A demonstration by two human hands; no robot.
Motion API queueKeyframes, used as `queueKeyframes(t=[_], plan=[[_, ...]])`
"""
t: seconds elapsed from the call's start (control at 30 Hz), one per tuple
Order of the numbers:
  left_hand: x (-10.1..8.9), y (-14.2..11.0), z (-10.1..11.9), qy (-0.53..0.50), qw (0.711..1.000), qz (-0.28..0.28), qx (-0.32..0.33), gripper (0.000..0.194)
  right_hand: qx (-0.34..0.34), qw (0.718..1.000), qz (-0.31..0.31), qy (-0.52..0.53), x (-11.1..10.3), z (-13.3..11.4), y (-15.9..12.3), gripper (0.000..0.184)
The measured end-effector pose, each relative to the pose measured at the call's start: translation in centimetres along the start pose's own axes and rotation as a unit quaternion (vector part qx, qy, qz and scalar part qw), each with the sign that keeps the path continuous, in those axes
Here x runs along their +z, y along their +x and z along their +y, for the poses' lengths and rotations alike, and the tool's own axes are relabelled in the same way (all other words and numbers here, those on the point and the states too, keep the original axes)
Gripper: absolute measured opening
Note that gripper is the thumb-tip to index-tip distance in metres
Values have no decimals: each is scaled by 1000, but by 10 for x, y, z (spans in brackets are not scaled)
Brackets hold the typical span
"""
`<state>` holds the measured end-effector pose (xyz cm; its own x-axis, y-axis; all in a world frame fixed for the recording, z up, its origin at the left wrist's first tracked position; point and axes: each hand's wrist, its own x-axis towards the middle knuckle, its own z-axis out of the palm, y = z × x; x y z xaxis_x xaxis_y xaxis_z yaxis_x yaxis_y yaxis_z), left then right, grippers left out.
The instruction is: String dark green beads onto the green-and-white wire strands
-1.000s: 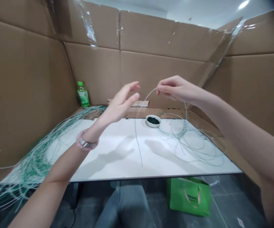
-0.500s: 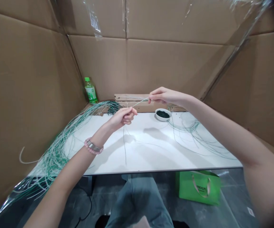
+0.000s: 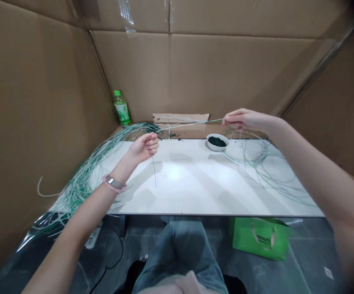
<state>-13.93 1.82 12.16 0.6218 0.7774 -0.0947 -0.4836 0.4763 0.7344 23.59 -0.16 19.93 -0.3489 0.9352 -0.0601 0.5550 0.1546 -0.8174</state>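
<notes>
A thin pale green strand point(image 3: 192, 123) runs taut between my two hands above the back part of the white table point(image 3: 180, 188). My left hand point(image 3: 146, 146) is closed in a pinch on it, and a loose end hangs below the fingers. Farther right and slightly higher, my right hand point(image 3: 241, 119) pinches the strand between thumb and fingertips. Below the right hand stands a white bowl point(image 3: 217, 148) of small dark green pieces. Beyond my left hand lie the dark ends point(image 3: 150, 127) of a big bundle of green and white strands point(image 3: 81, 179).
Loose loops of similar strands point(image 3: 259, 161) spread over the table's right side. A green-capped bottle point(image 3: 122, 111) stands in the back left corner. Cardboard strips point(image 3: 181, 118) lie along the back, with dark crumbs nearby. Cardboard walls point(image 3: 226, 77) surround the table. A green bag point(image 3: 259, 241) sits on the floor.
My right hand has moved right, and my left hand slightly left. The stretch of strand between them is much longer, and the end hanging below my left hand is shorter.
</notes>
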Motion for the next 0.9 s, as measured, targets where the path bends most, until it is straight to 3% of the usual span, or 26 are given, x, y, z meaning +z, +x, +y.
queueKeyframes(t=[0.2,0.3,0.4,0.5,0.7,0.8,0.9], plan=[[2,-5,2,-28,999,19,2,33,31,999,21,10,3,2,-1,22],[6,-5,1,-40,999,29,6,34,28,996,57,-64,14,0,4,22],[10,-5,-2,-57,997,43,37,37,3,959,195,-204,41,-3,7,11],[15,-7,-8,-74,993,59,73,39,-62,926,279,-245,92,-12,0,15],[28,-12,-19,-94,989,74,91,36,-161,942,138,-261,212,-41,-18,37],[31,-15,-22,-99,987,79,97,37,-148,949,91,-262,239,-47,-10,40],[31,-18,-23,-103,986,85,102,40,-132,956,51,-255,247,-44,0,37]])
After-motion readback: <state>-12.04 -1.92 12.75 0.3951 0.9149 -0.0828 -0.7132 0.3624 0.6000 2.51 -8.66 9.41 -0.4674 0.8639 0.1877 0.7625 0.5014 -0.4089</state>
